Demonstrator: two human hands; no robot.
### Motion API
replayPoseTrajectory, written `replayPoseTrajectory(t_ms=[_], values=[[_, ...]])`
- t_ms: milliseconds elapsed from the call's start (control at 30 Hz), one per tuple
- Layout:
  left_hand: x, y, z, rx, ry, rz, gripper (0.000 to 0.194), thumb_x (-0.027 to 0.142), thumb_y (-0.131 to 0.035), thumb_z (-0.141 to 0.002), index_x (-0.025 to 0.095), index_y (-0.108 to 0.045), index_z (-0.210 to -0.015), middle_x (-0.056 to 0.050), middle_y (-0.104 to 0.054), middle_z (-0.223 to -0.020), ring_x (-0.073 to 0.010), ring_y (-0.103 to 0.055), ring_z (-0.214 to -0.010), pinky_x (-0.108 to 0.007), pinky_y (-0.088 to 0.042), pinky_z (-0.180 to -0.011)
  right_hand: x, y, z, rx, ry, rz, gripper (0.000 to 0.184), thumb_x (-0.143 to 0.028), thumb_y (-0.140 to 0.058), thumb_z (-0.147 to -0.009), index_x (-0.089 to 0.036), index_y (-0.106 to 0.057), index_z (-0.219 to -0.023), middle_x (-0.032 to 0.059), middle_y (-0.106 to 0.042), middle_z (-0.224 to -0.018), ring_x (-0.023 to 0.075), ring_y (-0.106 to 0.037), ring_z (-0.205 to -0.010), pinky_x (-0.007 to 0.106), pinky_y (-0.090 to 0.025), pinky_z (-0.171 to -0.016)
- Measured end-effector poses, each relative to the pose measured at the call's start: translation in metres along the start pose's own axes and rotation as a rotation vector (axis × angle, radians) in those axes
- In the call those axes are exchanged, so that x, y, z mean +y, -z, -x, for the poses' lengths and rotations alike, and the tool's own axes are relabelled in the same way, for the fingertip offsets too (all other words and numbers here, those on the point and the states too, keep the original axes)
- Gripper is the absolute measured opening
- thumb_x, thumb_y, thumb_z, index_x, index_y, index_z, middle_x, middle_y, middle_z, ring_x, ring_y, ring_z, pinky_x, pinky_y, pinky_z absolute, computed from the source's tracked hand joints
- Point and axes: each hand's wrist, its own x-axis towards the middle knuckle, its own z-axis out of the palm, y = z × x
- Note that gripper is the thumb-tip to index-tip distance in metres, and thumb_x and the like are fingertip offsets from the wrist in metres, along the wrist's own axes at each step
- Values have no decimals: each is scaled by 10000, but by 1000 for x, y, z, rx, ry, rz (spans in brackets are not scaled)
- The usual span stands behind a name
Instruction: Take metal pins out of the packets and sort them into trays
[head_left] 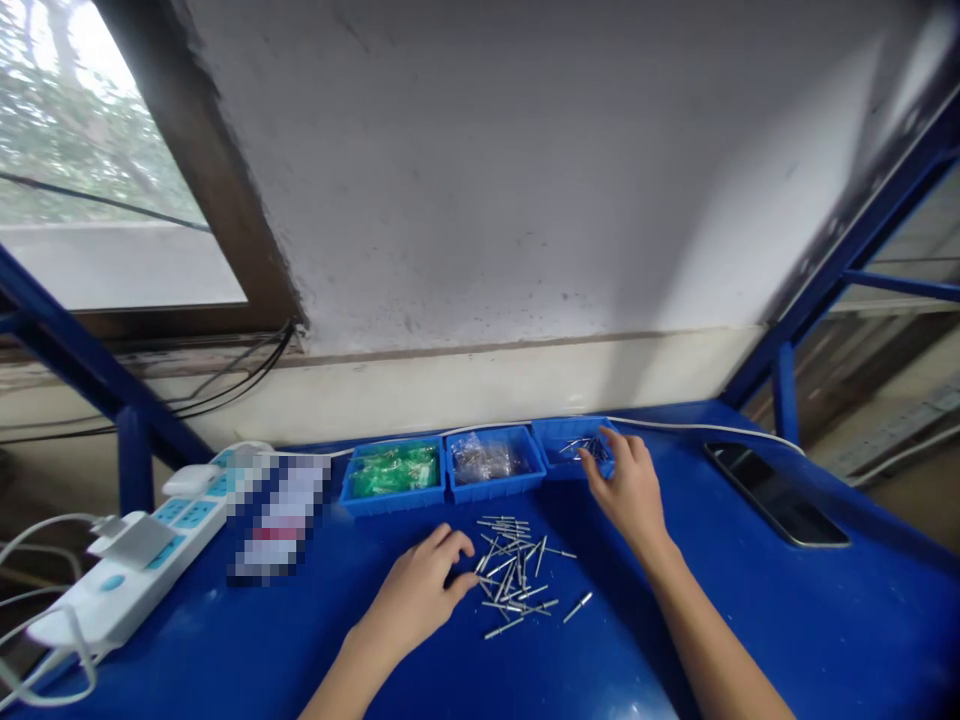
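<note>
A loose pile of silver blind rivets (514, 570) lies on the blue tabletop (450, 685). My left hand (420, 590) rests at the left edge of this pile, its fingers bent and a gap showing between thumb and forefinger. Over the right end of a small blue bin (551, 462) is my right hand (630, 490), thumb and forefinger apart with nothing visible held between them. More rivets (581, 448) lie inside that bin, partly hidden by the fingers. One single rivet (577, 607) sits apart, right of the pile.
Left of the rivet bin stand a blue bin of clear plastic bags (487, 460) and another with green packets (397, 470). A white power strip (142, 565) with plugs and cables lies at left, beside a pixelated item (281, 515). A phone (776, 495) lies at right.
</note>
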Motion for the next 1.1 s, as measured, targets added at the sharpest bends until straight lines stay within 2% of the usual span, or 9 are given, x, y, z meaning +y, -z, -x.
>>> replayPoseTrajectory(t_ms=[67, 133, 333, 500, 600, 700, 800, 933, 1100], values=[[-4, -2, 0, 16, -15, -46, 143, 171, -461, -844, 263, -554, -902, -5, -575, -933, -175, -611, -819, -245, -412, -637, 10, -2, 2, -26, -36, 3, 375, -431, -490, -855, -162, -566, -1105, 119, -555, -923, 270, -534, -877, 404, -459, -761], [-8, -2, -1, 43, -14, -83, 198, 124, -415, -849, 257, -551, -899, -9, -571, -925, -166, -607, -788, -245, -409, -631, 6, -5, 7, -72, -13, -68, 329, -404, -476, -869, -167, -582, -1072, 116, -556, -931, 267, -540, -895, 403, -463, -767], [-11, -1, -5, 93, 13, -94, 109, 169, -461, -858, 228, -543, -817, -13, -589, -844, -201, -584, -817, -278, -421, -660, -57, -8, 29, -311, 236, -299, 196, -283, -481, -889, -186, -596, -1015, 91, -580, -910, 229, -536, -873, 383, -459, -789], [-4, 0, -6, 159, -71, 229, 94, 207, -430, -893, 229, -516, -924, 1, -619, -800, -168, -598, -794, -287, -444, -757, -95, 3, 45, -477, 455, -472, 183, -221, -494, -871, -180, -577, -1029, 87, -585, -908, 213, -509, -838, 368, -443, -744], [0, 1, -6, 157, -67, 401, 124, 221, -432, -898, 218, -461, -1019, 19, -641, -733, -151, -612, -722, -269, -450, -734, -99, 5, 49, -533, 538, -501, 132, -170, -454, -879, -182, -578, -922, 67, -594, -839, 187, -496, -760, 339, -425, -695], [3, 3, -5, 153, -70, 440, 115, 259, -402, -916, 211, -449, -1010, 23, -642, -700, -148, -614, -690, -265, -450, -717, -97, 4, 48, -545, 544, -489, 138, -169, -428, -896, -180, -564, -873, 61, -592, -804, 176, -491, -728, 324, -410, -675], [3, 5, -4, 189, -71, 409, 126, 283, -452, -895, 210, -483, -993, 9, -635, -735, -151, -608, -712, -255, -455, -703, -95, 2, 47, -525, 506, -474, 151, -192, -410, -916, -176, -552, -866, 61, -588, -784, 174, -490, -715, 318, -405, -676], [-1, 5, -5, 245, -75, 308, 110, 278, -467, -884, 207, -548, -862, -9, -607, -781, -146, -582, -705, -247, -451, -671, -93, -2, 48, -503, 466, -456, 178, -205, -390, -930, -174, -550, -860, 59, -580, -752, 175, -491, -698, 312, -399, -667], [-3, 4, -6, 256, -75, 285, 121, 284, -443, -897, 214, -542, -896, -14, -598, -808, -155, -584, -734, -260, -454, -690, -95, -2, 49, -506, 455, -498, 198, -204, -377, -935, -183, -550, -843, 49, -582, -738, 166, -504, -681, 303, -404, -664]])
